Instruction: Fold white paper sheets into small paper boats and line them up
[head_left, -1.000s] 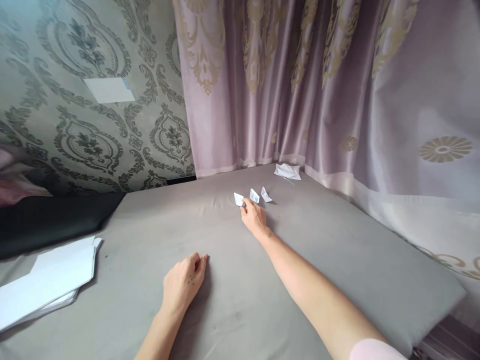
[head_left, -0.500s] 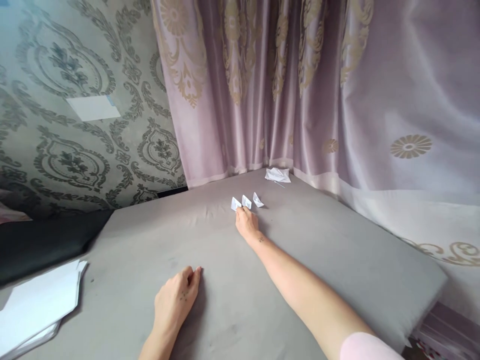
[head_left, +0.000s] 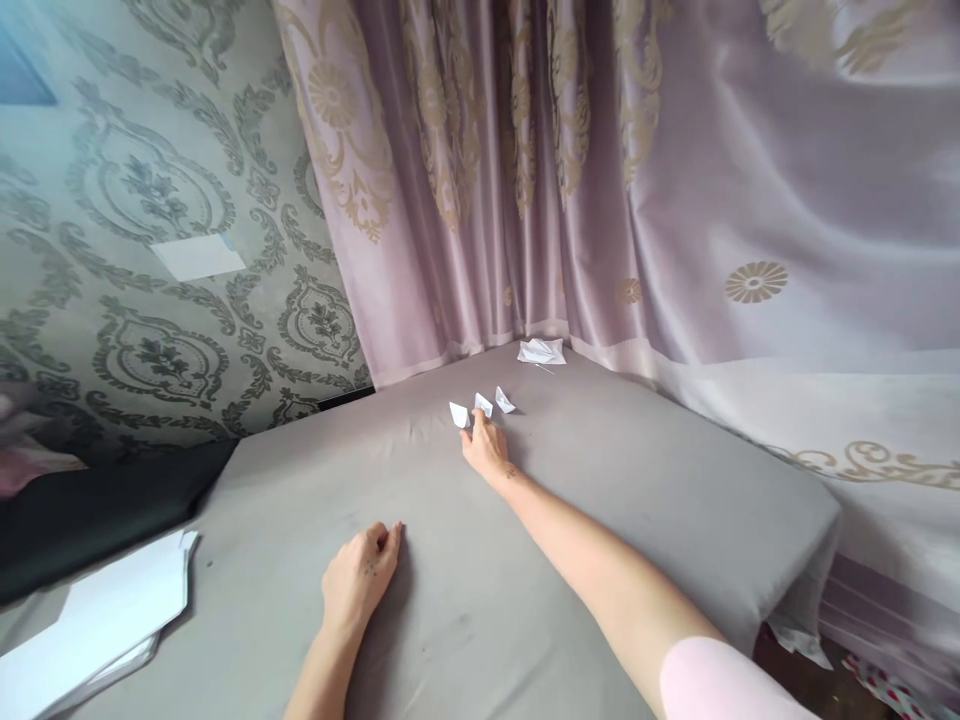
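Three small folded white paper boats stand in a row toward the far corner of the grey padded surface. My right hand (head_left: 486, 448) reaches to them with thumb and index finger apart. Its index fingertip is at the near side of the middle boat (head_left: 484, 404), partly covering it; whether it touches cannot be told. Just beyond the thumb is the left boat (head_left: 459, 415), and the right boat (head_left: 504, 401) stands free. Closer to me, my left hand (head_left: 361, 568) rests on the surface with fingers curled in, and nothing shows in it.
A stack of white paper sheets (head_left: 112, 610) lies at the left edge. More folded white paper (head_left: 541, 351) sits in the far corner, beside a thin pale stick (head_left: 545, 369). Purple curtains (head_left: 465, 270) hang behind the grey surface (head_left: 637, 470), next to patterned wallpaper.
My right hand has come off the left boat, its thumb and index finger now parted. The left boat sits slightly apart from the middle one. The view has turned a little; my left hand stays put.
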